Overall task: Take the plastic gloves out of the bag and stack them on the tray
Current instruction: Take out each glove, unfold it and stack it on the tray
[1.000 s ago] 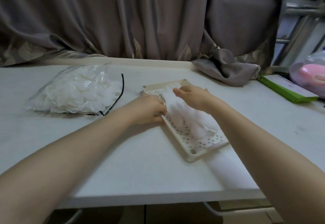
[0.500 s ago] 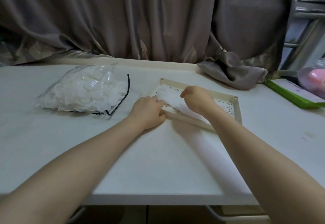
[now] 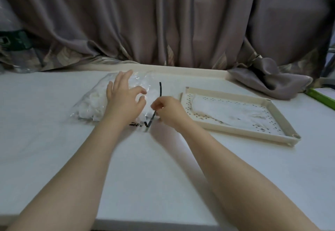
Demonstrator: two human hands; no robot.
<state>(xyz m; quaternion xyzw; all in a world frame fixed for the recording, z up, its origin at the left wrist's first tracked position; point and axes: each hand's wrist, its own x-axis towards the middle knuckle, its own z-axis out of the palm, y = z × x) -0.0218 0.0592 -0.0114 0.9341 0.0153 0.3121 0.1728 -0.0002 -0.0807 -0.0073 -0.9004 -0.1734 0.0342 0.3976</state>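
Note:
A clear plastic bag point(image 3: 92, 104) full of white gloves lies on the white table, its black zip edge point(image 3: 160, 89) facing right. My left hand point(image 3: 123, 98) hovers over the bag's mouth with fingers spread, holding nothing. My right hand point(image 3: 167, 112) pinches the black zip edge at the bag's opening. To the right sits a beige perforated tray point(image 3: 235, 134) with a flat white plastic glove point(image 3: 228, 113) lying in it.
Grey curtains point(image 3: 163, 22) hang behind the table, and a bunched fold point(image 3: 268, 80) rests on its back right corner. A green-edged box point(image 3: 322, 98) is at the far right. The table's front edge point(image 3: 163, 224) is near me.
Both hands have left the glove on the tray and moved left to the bag. My view has shifted left too, so the tray now sits to the right.

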